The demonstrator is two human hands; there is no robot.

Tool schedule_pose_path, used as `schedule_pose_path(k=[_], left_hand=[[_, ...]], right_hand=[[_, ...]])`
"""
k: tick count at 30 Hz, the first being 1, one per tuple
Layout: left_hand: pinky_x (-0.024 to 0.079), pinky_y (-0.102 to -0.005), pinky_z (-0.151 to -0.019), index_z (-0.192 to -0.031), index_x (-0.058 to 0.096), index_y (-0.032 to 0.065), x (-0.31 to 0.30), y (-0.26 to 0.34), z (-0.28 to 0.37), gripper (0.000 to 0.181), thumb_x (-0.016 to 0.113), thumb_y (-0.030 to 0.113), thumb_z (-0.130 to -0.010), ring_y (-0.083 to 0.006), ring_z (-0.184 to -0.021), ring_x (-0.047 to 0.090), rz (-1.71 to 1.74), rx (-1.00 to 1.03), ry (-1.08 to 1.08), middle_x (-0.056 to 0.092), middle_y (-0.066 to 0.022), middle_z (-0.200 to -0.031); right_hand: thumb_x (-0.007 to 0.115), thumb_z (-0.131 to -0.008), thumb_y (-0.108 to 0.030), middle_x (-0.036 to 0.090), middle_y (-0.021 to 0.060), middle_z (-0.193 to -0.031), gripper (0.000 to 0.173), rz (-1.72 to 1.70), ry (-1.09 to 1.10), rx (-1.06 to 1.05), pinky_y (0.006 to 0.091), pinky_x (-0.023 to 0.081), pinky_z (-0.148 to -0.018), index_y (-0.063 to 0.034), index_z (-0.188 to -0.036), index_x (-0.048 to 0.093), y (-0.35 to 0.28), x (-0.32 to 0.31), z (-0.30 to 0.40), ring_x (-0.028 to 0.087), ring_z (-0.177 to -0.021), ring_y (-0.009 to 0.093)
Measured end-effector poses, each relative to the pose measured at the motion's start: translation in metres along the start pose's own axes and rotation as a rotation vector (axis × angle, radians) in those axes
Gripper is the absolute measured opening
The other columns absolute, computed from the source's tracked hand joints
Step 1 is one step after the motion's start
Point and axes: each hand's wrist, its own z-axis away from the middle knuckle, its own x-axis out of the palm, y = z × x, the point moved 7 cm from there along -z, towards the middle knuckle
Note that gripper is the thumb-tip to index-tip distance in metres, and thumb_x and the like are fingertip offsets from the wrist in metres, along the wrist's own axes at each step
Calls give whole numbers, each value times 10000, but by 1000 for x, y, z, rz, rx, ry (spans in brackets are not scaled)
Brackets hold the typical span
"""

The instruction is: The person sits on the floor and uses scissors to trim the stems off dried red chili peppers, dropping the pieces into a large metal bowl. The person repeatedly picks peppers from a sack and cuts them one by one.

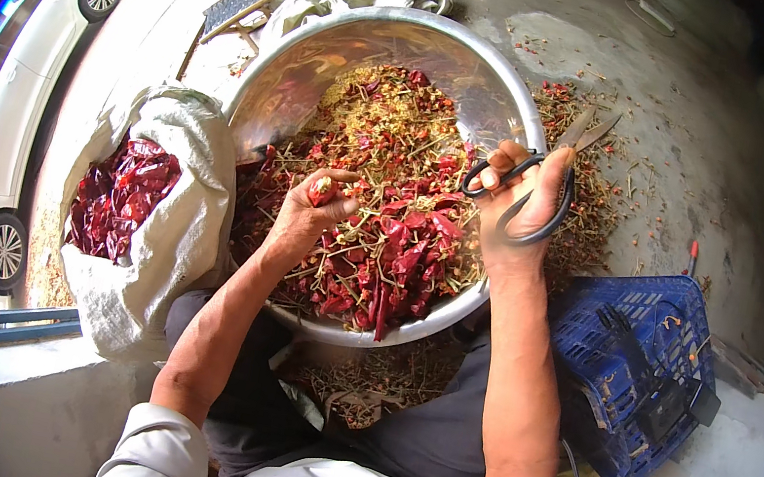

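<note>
My left hand (312, 206) is over the left side of a large metal basin (282, 65), its fingers curled around a red dried chili pepper (321, 191). Most of that pepper is hidden by the hand. Dried red chilies (418, 244) lie heaped in the near part of the basin, mixed with stems. Yellowish seeds (379, 114) and scraps cover its far part. At the basin's right rim my right hand (529, 187) holds black-handled scissors (578, 136). Their blades are apart and point away from me.
A white woven sack (188, 208) of glossy red chilies (126, 198) stands left of the basin. Stems and scraps (585, 211) litter the floor at right, near an overturned blue plastic crate (633, 353) bearing a black device. A white car (23, 92) is outside at left.
</note>
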Motion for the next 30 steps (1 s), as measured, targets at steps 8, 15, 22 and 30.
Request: schedule_pose_path(k=[8, 15, 22, 30], left_hand=[[425, -238, -734, -1284, 568, 61, 10, -12, 1, 399, 620, 293, -963, -69, -751, 482, -49, -1, -85, 528, 42, -847], [438, -246, -732, -1299, 533, 39, 12, -14, -3, 380, 599, 230, -977, -79, -776, 508, 82, 1, -13, 586, -15, -935], [456, -258, -655, -1362, 449, 29, -3, -4, -7, 445, 566, 232, -983, -102, -736, 548, 180, 63, 59, 635, -56, -1015], [429, -250, -602, -1034, 584, 32, 1, 0, -5, 193, 522, 214, -1013, -96, -679, 504, 292, -7, 45, 512, -1, -813]], right_hand=[[648, -846, -660, 570, -3, -699, 573, -11, 88, 27, 264, 472, -544, -90, -835, 591, -11, -24, -2, 538, -582, 96], [521, -841, -781, 530, -1, -631, 694, 1000, -137, 63, 258, 418, -525, -93, -776, 581, 11, 0, 14, 527, -588, 99], [583, -828, -750, 549, 68, -604, 721, 1238, -346, -8, 368, 459, -582, -44, -687, 543, 35, 22, 31, 577, -592, 211], [533, -903, -686, 513, 24, -579, 674, 1188, -385, 79, 327, 420, -576, -59, -659, 550, 53, 28, 33, 517, -576, 162]])
